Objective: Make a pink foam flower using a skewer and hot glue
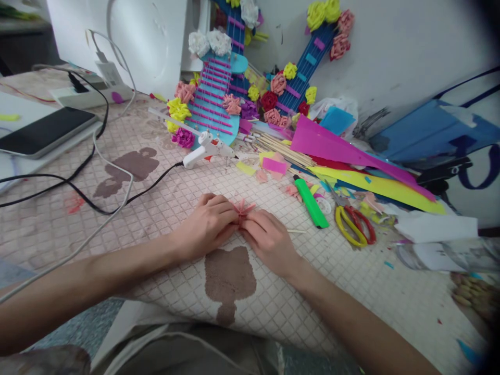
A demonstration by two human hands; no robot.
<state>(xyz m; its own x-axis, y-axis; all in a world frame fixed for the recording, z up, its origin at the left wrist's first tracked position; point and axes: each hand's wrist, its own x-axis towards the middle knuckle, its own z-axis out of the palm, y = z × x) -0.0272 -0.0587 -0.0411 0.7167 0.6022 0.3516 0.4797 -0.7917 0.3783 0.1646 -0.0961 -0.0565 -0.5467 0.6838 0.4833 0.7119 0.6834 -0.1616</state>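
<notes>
Both hands meet over the middle of the table, their fingertips pressed round a small pink paper flower (242, 208) with pointed petals. My left hand (211, 221) grips it from the left, fingers curled. From the right, my right hand (267, 237) pinches the same flower, its thumb hidden. A thin wooden stick (297, 231) lies just right of my right hand. Beyond the hands rests a white hot glue gun (205, 148) with a black cord. To the right are a green utility knife (311, 202) and scissors (355, 225) with yellow and red handles.
Decorated blue paper pieces (213, 96) with paper flowers stand at the back. Wooden sticks (279, 147) and coloured sheets (351, 151) lie behind the scissors. A phone (49, 131) and a power strip (91, 94) are at left, with cables crossing the table. A blue bag (437, 127) is at right.
</notes>
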